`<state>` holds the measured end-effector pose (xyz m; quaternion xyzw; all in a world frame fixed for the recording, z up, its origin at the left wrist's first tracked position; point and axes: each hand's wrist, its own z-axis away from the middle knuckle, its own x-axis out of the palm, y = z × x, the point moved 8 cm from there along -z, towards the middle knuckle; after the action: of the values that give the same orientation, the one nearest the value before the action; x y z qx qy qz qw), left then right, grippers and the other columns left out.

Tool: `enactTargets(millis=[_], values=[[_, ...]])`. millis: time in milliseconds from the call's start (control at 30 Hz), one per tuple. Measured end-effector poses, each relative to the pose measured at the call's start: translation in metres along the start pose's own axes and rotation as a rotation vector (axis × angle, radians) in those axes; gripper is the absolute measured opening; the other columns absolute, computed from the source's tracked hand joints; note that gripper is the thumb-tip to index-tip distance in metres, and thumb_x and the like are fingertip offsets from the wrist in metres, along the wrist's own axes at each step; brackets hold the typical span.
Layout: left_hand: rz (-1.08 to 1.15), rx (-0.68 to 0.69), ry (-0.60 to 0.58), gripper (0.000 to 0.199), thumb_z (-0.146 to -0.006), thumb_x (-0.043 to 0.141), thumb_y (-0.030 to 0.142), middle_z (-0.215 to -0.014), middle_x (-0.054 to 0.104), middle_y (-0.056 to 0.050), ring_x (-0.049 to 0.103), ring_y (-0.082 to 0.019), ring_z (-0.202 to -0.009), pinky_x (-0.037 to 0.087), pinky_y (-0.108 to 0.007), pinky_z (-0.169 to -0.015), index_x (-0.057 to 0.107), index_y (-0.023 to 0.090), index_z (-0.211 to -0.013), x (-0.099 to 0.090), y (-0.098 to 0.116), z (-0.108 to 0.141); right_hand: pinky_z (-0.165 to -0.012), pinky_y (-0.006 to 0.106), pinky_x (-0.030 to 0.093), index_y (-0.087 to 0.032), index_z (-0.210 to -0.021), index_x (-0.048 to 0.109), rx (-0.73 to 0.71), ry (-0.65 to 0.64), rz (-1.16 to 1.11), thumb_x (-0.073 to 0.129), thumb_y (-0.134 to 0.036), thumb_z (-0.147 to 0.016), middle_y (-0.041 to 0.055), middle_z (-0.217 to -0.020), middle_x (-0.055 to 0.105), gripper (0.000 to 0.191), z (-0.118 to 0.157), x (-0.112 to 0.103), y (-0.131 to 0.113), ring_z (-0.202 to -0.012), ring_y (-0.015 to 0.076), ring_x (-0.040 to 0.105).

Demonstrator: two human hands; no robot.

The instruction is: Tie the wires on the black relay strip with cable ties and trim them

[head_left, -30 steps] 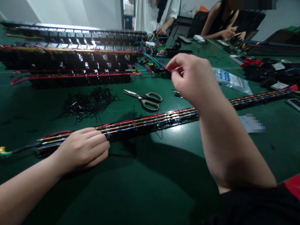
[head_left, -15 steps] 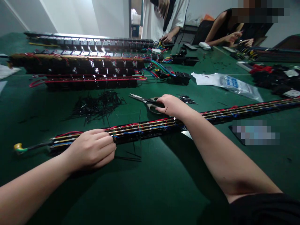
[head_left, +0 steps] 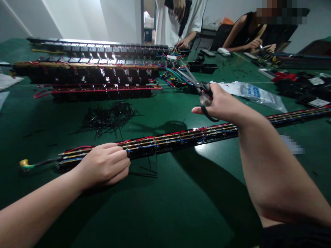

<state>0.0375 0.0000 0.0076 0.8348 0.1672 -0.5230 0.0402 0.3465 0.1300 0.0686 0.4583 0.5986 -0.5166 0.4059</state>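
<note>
My left hand (head_left: 107, 165) is closed around the left part of a long black strip (head_left: 165, 139) that carries brass-coloured rods and red and blue wires. From the strip's left end runs a black cable to a yellow connector (head_left: 24, 163). Thin dark ties stick out of the strip to the right of my left hand. Raised above the table, my right hand (head_left: 219, 103) grips a pair of scissors (head_left: 203, 91) by the handles, with the blades pointing away to the upper left. The fingers of my left hand are partly hidden from above.
Behind the strip lies a heap of thin black tie pieces (head_left: 108, 117). Several wired black assemblies (head_left: 90, 72) stand farther back. A clear plastic bag (head_left: 258, 93) lies at the right. Across the table, one person holds a power tool (head_left: 184, 20); another person sits at the right.
My right hand has picked the scissors up off the table and moved them up and to the right. My left hand stays on the strip.
</note>
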Motion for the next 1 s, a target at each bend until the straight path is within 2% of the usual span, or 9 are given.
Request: enactTargets(millis=[67, 133, 233, 333, 467, 567, 667, 867, 1000], values=[[0.004, 0.005, 0.002, 0.021, -0.091, 0.057, 0.015, -0.070, 0.057, -0.001, 0.051, -0.016, -0.064, 0.041, -0.034, -0.065, 0.061, 0.016, -0.071, 0.000, 0.000, 0.000, -0.071, 0.039, 0.050, -0.016, -0.115, 0.057, 0.010, -0.124, 0.014, 0.073, -0.065, -0.071, 0.0114, -0.100, 0.068, 0.068, 0.020, -0.002, 0.004, -0.085, 0.0272, 0.064], [0.007, 0.011, 0.007, 0.021, -0.091, 0.057, 0.015, -0.070, 0.057, -0.002, 0.052, -0.016, -0.064, 0.041, -0.034, -0.065, 0.061, 0.016, -0.071, 0.000, 0.000, -0.001, -0.067, 0.038, 0.048, -0.019, -0.107, 0.058, 0.011, -0.182, 0.083, 0.072, -0.067, -0.069, 0.0089, -0.092, 0.068, 0.063, 0.043, -0.003, 0.006, -0.079, 0.0261, 0.063], [0.007, 0.011, 0.008, 0.021, -0.091, 0.057, 0.015, -0.070, 0.057, -0.002, 0.052, -0.016, -0.064, 0.041, -0.034, -0.064, 0.061, 0.016, -0.071, 0.000, 0.000, 0.000, -0.064, 0.039, 0.048, -0.022, -0.097, 0.058, 0.051, -0.294, 0.176, 0.076, -0.064, -0.066, 0.0095, -0.091, 0.069, 0.056, 0.073, 0.003, 0.014, -0.077, 0.0288, 0.064], [0.001, -0.003, -0.002, 0.021, -0.091, 0.057, 0.015, -0.069, 0.057, -0.002, 0.051, -0.016, -0.064, 0.041, -0.034, -0.064, 0.060, 0.017, -0.070, 0.001, -0.001, 0.001, -0.067, 0.041, 0.050, -0.024, -0.099, 0.059, 0.066, -0.342, 0.164, 0.077, -0.059, -0.069, 0.0102, -0.093, 0.072, 0.049, 0.087, 0.006, 0.021, -0.081, 0.0319, 0.067], [0.004, 0.003, 0.003, 0.020, -0.091, 0.057, 0.014, -0.070, 0.057, -0.002, 0.051, -0.016, -0.065, 0.041, -0.034, -0.066, 0.061, 0.017, -0.072, 0.001, 0.000, 0.001, -0.062, 0.041, 0.051, -0.026, -0.091, 0.060, 0.115, -0.452, 0.132, 0.076, -0.066, -0.065, 0.0072, -0.083, 0.071, 0.050, 0.095, 0.014, 0.030, -0.073, 0.0312, 0.067], [0.003, 0.001, -0.002, 0.020, -0.091, 0.057, 0.014, -0.070, 0.057, -0.001, 0.051, -0.015, -0.065, 0.041, -0.033, -0.066, 0.060, 0.017, -0.071, 0.002, 0.000, 0.001, -0.060, 0.040, 0.051, -0.027, -0.097, 0.062, 0.098, -0.502, 0.105, 0.077, -0.066, -0.062, 0.0059, -0.083, 0.071, 0.054, 0.098, 0.018, 0.029, -0.072, 0.0308, 0.067], [0.010, -0.014, -0.005, 0.021, -0.092, 0.056, 0.014, -0.069, 0.056, -0.001, 0.049, -0.015, -0.065, 0.041, -0.033, -0.067, 0.059, 0.017, -0.071, 0.002, -0.001, 0.001, -0.061, 0.041, 0.052, -0.027, -0.105, 0.063, 0.091, -0.487, 0.114, 0.077, -0.066, -0.060, 0.0063, -0.085, 0.072, 0.061, 0.098, 0.019, 0.028, -0.073, 0.0317, 0.068], [0.017, -0.023, -0.008, 0.022, -0.092, 0.055, 0.014, -0.069, 0.056, -0.001, 0.049, -0.015, -0.065, 0.040, -0.033, -0.067, 0.060, 0.017, -0.071, 0.002, -0.002, 0.001, -0.061, 0.038, 0.049, -0.027, -0.095, 0.063, 0.069, -0.517, 0.115, 0.077, -0.064, -0.063, 0.0073, -0.087, 0.073, 0.050, 0.099, 0.023, 0.023, -0.075, 0.0306, 0.067], [0.013, -0.021, -0.011, 0.021, -0.092, 0.055, 0.015, -0.070, 0.057, -0.001, 0.050, -0.015, -0.065, 0.040, -0.033, -0.067, 0.061, 0.017, -0.072, 0.002, -0.002, 0.002, -0.060, 0.036, 0.046, -0.025, -0.098, 0.062, 0.075, -0.466, 0.141, 0.076, -0.062, -0.067, 0.0076, -0.083, 0.071, 0.049, 0.100, 0.014, 0.025, -0.071, 0.0268, 0.065]])
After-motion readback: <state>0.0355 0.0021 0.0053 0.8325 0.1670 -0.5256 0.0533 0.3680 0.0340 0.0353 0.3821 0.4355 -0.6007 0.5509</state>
